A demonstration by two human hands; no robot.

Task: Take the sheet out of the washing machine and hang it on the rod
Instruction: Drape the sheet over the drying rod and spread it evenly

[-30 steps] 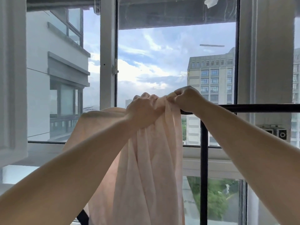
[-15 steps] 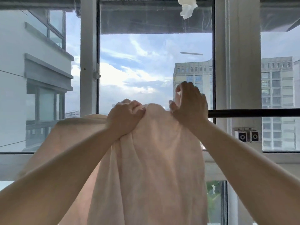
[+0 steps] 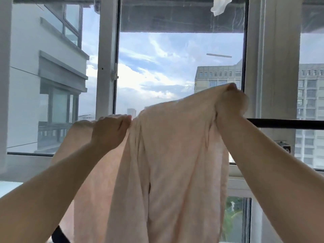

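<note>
A pale pink sheet (image 3: 171, 155) hangs in long folds over a black horizontal rod (image 3: 284, 124), which shows only to the right of the cloth. My right hand (image 3: 231, 102) grips the sheet's upper right part and holds it raised above the rod. My left hand (image 3: 109, 132) rests on the sheet's top edge at rod height, its fingers curled over the cloth. The rod under the sheet is hidden. No washing machine is in view.
A tall window (image 3: 180, 71) with white frames stands right behind the rod, showing sky and buildings. A white scrap (image 3: 219, 6) hangs at the top. A small bracket (image 3: 284, 146) sits on the right window post. Something dark (image 3: 60, 234) shows at the bottom left.
My hands have drawn apart along the rod, spreading the bunched sheet wider. My right hand has moved right and up, lifting the cloth above the rod.
</note>
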